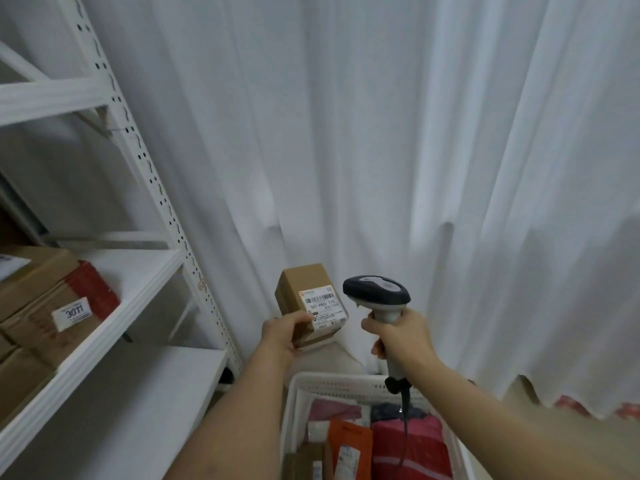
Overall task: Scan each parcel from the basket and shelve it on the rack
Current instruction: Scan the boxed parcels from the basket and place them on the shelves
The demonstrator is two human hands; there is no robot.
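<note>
My left hand (282, 336) grips a small brown cardboard parcel (304, 289) from below, its white barcode label facing up toward me. My right hand (401, 336) holds a grey and white handheld barcode scanner (375, 292) by its handle, the head just right of the parcel and pointing toward the label. Below both hands stands the white plastic basket (346, 381) with several parcels in red, orange and pink mailers and small boxes. The white metal rack (145, 271) stands at the left, and its middle shelf carries brown boxes (38, 292), one with a "3077" tag.
A white curtain (381, 133) hangs across the back and right. The scanner's dark cable (405, 414) drops into the basket. The rack's perforated upright (166, 209) stands between shelves and curtain. A lower shelf board (145, 403) lies left of the basket.
</note>
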